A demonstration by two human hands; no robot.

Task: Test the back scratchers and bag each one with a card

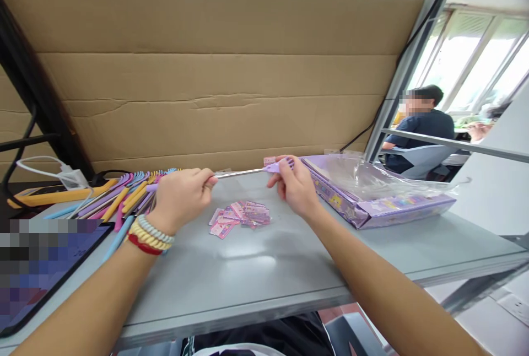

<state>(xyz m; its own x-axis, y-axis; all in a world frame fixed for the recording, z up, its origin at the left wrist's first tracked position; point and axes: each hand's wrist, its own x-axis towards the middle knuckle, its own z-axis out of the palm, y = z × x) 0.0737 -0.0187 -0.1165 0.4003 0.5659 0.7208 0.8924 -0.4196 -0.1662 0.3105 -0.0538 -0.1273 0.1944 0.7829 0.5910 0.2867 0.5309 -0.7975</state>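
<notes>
Between my hands stretches a thin, shiny, clear-looking strip (239,173) with a lilac end piece (271,167); its exact kind is hard to make out. My left hand (185,193) is closed in a fist around the strip's left end. The thumb and fingers of my right hand (294,182) pinch the lilac end piece. Below them on the grey table lies a small pile of pink printed cards (239,216). A heap of slim, coloured, pen-like sticks (124,196) lies left of my left hand, partly hidden behind my wrist.
An open purple printed box (343,201) with clear plastic film (372,177) stands at the right on the table (248,273). At the left are a tablet (53,279) and a white charger (73,178). Cardboard (223,75) walls the back. A person (425,124) sits beyond the frame.
</notes>
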